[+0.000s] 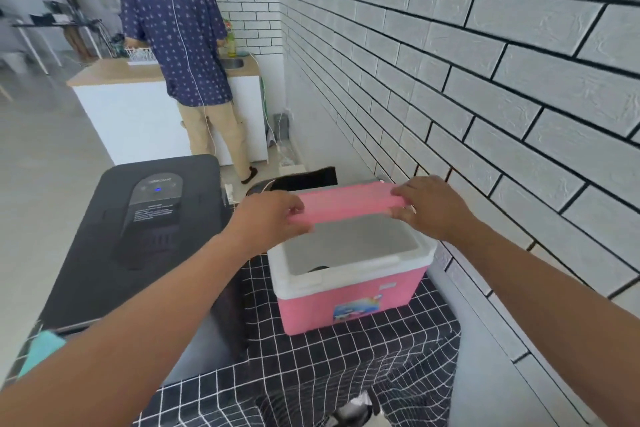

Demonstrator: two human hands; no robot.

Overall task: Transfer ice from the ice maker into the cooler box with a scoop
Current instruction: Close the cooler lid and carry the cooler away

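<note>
A pink cooler box [349,302] with a white rim stands open on a black checked cloth. Its pink lid [346,203] is held tilted above the box's far side. My left hand [270,218] grips the lid's left end and my right hand [429,206] grips its right end. The inside of the box looks grey, with a dark shape at the bottom. To the left stands the black ice maker [138,232], lid closed, with a blue light on its panel. No scoop is in view.
A white brick wall [485,97] runs close along the right. A person [180,55] stands at a white counter with a sink [138,107] behind. A teal object [41,350] lies at the near left. The black checked cloth [346,374] covers the table.
</note>
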